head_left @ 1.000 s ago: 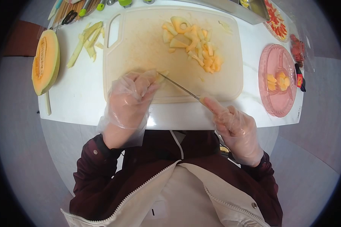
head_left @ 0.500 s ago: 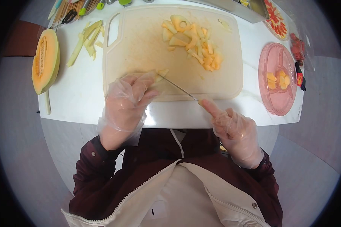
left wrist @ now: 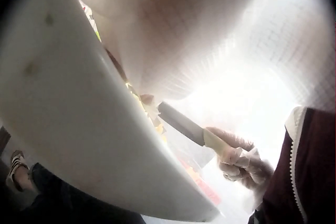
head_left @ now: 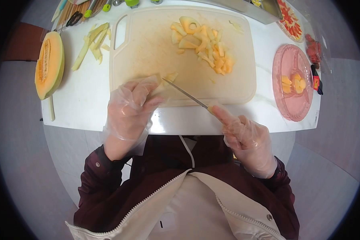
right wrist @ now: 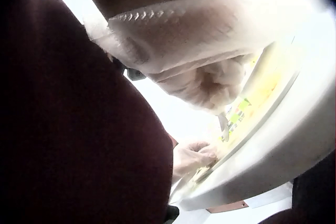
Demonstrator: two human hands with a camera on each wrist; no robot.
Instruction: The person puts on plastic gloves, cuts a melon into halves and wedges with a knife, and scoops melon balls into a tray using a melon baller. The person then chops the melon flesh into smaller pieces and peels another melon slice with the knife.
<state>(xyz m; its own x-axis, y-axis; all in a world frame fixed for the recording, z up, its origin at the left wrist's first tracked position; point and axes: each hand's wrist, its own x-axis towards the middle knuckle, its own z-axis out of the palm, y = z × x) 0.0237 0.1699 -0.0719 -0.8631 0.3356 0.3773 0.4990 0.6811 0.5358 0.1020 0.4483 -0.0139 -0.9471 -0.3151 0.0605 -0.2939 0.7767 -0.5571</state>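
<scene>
My gloved left hand (head_left: 131,105) is at the near left part of the cutting board (head_left: 148,48), fingers curled round a pale melon slice (head_left: 171,76) that is mostly hidden under them. In my gloved right hand (head_left: 249,140), past the board's near edge, is a small knife (head_left: 187,95) with a light handle. Its blade slants up to the left, the tip right at the slice by the left fingertips. The left wrist view shows the knife blade (left wrist: 181,124) side on. Cut melon pieces (head_left: 220,60) lie heaped on the board's far right part.
A halved melon (head_left: 49,66) and peeled rind strips (head_left: 93,42) lie left of the board. On the right stands a pink divided dish (head_left: 282,108) with some melon pieces. Behind are a metal tray (head_left: 260,12), a plate of red fruit (head_left: 291,22) and green-handled tools (head_left: 88,12).
My left hand has shifted slightly left, fingers still on the melon slice. The knife tip has moved a little left with it. The heaped pieces stay as they were.
</scene>
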